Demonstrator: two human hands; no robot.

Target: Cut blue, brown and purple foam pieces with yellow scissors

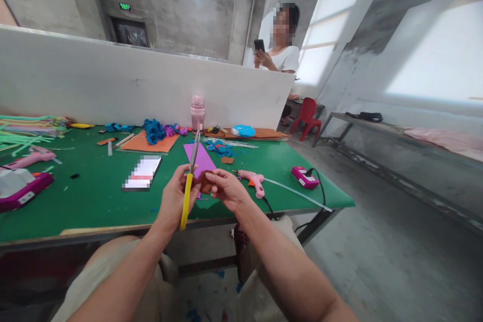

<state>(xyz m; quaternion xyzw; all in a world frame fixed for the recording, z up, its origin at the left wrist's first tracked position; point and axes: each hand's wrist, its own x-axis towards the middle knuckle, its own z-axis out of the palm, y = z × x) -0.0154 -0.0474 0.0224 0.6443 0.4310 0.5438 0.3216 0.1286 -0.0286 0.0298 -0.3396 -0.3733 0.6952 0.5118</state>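
Note:
My left hand (174, 200) is closed around the yellow handles of a pair of scissors (189, 181), whose blades point up and away over the green table (94, 196). My right hand (226, 188) pinches a small brown felt piece (206, 181) right beside the scissors. Both hands hover above the table's near edge. A purple felt sheet (199, 157) lies just behind them.
A pink glue gun (252, 180) and a pink plug box (305, 177) lie to the right. A phone (142, 173), orange felt (149, 143), blue felt flowers (154, 131), a pink bottle (197, 111) and green sticks (22, 133) are spread about. A person with a phone (281, 55) stands behind the white partition (113, 80).

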